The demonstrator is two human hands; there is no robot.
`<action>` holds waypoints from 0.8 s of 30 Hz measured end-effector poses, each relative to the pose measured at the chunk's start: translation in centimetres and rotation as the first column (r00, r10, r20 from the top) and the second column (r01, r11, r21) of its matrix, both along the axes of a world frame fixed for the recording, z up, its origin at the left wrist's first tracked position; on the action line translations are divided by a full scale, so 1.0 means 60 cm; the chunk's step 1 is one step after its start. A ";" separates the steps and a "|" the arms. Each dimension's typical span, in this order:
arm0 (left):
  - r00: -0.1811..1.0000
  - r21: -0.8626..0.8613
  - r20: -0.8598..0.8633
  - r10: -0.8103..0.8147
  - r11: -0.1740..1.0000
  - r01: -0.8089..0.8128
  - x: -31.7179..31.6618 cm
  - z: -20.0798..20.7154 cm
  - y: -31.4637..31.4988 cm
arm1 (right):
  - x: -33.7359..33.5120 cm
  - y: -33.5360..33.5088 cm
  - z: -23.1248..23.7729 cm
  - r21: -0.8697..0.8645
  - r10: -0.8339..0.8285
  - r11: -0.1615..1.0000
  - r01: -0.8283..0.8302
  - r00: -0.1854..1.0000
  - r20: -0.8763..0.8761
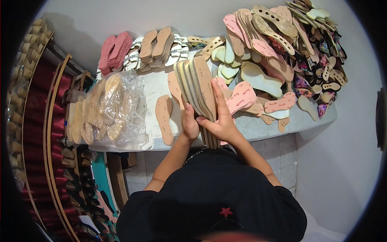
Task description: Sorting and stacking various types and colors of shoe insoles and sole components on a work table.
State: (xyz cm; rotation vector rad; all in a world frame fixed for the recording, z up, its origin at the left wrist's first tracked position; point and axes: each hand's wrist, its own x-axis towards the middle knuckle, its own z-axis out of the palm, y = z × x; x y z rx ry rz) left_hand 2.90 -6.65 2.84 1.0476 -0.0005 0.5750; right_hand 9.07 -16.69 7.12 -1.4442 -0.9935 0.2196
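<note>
Both of my hands grip a thick stack of tan shoe insoles (200, 82) with cream and grey layers showing at its edge. My left hand (190, 123) closes on the stack's left side near its lower part. Fingers of my right hand (221, 117) lie along its right side, with the thumb across the front. The stack is held upright over the table's front edge. Just left of it, a single tan insole (164, 121) lies on the white table (151, 86), and another tan insole (174, 86) shows partly behind the stack.
At the left, a clear plastic bag (117, 109) covers pale shoe-shaped pieces. Pink insoles (120, 50) and tan insole stacks (162, 44) stand at the back. A large heap of insoles (266, 52) fills the right. Shelves with a wooden edge (50, 133) line the far left.
</note>
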 end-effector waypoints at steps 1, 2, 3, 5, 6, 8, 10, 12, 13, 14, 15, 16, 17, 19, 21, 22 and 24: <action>0.999 -0.051 0.027 -0.036 0.998 0.037 0.005 -0.002 -0.010 | 0.011 -0.009 0.000 -0.029 -0.009 1.000 0.012 0.994 0.105; 0.996 -0.061 0.073 -0.043 0.997 0.048 0.013 0.001 -0.020 | 0.024 -0.021 0.008 -0.082 0.030 0.997 -0.016 0.985 0.171; 0.997 -0.061 0.068 -0.037 0.997 0.041 0.017 0.005 -0.031 | 0.039 -0.031 0.008 -0.081 0.036 0.996 -0.023 0.985 0.166; 0.986 -0.091 -0.073 -0.147 0.986 0.141 0.022 0.015 -0.055 | 0.073 -0.054 0.008 -0.195 0.143 0.973 -0.126 0.987 0.075; 0.942 -0.162 -0.230 -0.243 0.964 0.209 0.032 0.019 -0.058 | 0.092 -0.068 0.012 -0.275 0.165 0.951 -0.143 0.985 0.058; 0.956 0.034 -0.270 -0.118 0.991 0.132 0.067 0.021 -0.077 | 0.140 -0.086 -0.007 -0.334 0.166 0.935 -0.119 0.979 0.115; 0.955 0.222 -0.267 0.133 0.972 -0.074 0.103 -0.019 -0.074 | 0.192 -0.097 -0.013 -0.492 0.178 0.867 -0.076 0.970 0.165; 0.931 0.066 -0.355 0.085 0.996 -0.066 0.127 -0.003 -0.082 | 0.231 -0.110 -0.011 -0.644 0.178 0.764 0.048 0.943 0.281; 0.905 -0.089 -0.426 0.021 0.994 -0.065 0.137 0.004 -0.085 | 0.254 -0.116 -0.034 -0.668 0.202 0.743 0.042 0.937 0.283; 0.872 -0.051 -0.488 0.042 0.996 -0.076 0.146 -0.026 -0.072 | 0.265 -0.116 -0.050 -0.666 0.212 0.745 0.035 0.934 0.286; 0.872 -0.051 -0.487 0.047 0.995 -0.083 0.158 -0.038 -0.075 | 0.275 -0.119 -0.065 -0.673 0.219 0.737 0.060 0.921 0.322; 0.880 -0.051 -0.459 0.122 0.985 -0.163 0.170 -0.050 -0.079 | 0.284 -0.121 -0.077 -0.678 0.225 0.730 0.086 0.906 0.358; 0.881 -0.054 -0.431 0.193 0.970 -0.238 0.182 -0.059 -0.082 | 0.294 -0.122 -0.084 -0.678 0.226 0.730 0.086 0.906 0.358; 0.870 -0.082 -0.444 0.215 0.957 -0.279 0.196 -0.075 -0.079 | 0.316 -0.124 -0.094 -0.742 0.254 0.663 0.103 0.901 0.352; 0.766 0.044 -0.580 0.278 0.949 -0.312 0.205 -0.069 -0.083 | 0.340 -0.125 -0.107 -0.767 0.293 0.637 0.077 0.896 0.334; 0.723 0.187 -0.593 0.355 0.934 -0.305 0.217 -0.091 -0.073 | 0.349 -0.128 -0.114 -0.791 0.334 0.610 0.050 0.889 0.313; 0.716 0.238 -0.612 0.336 0.942 -0.238 0.227 -0.135 -0.054 | 0.350 -0.130 -0.129 -0.810 0.350 0.580 0.084 0.872 0.341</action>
